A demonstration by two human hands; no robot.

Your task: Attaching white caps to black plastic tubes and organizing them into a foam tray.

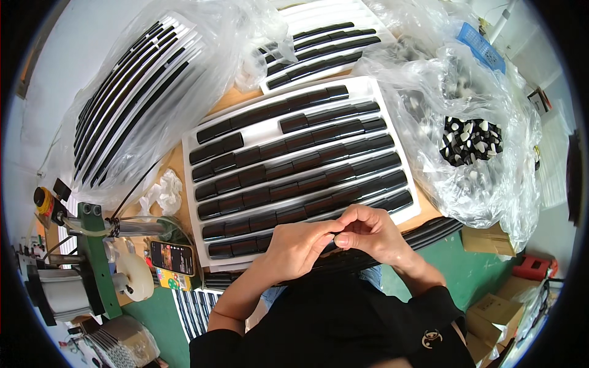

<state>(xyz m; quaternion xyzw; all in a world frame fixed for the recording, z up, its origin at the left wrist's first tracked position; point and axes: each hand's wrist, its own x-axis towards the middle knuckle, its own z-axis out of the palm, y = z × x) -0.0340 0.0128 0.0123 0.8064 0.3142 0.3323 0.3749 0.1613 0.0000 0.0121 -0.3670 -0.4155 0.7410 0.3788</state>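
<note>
As left hand [300, 246] and right hand [373, 236] meet, curled nearly closed, pinching a small dark piece [332, 243]

On our tan table [228, 99], we see a white tray [261, 135] of glossy black pieces [300, 162], some crumpled white tissue [167, 191] and clear plastic bags [518, 162].

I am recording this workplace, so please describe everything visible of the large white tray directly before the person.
The white tray is shallow, roughly rectangular and plastic-looking, with white strips between parallel rows. Glossy black pieces fill most; the second row from the far side has a bare gap. It lies face up on a brown tabletop. The left hand and right hand hide part of its near edge; whether they touch it is unclear.
</note>
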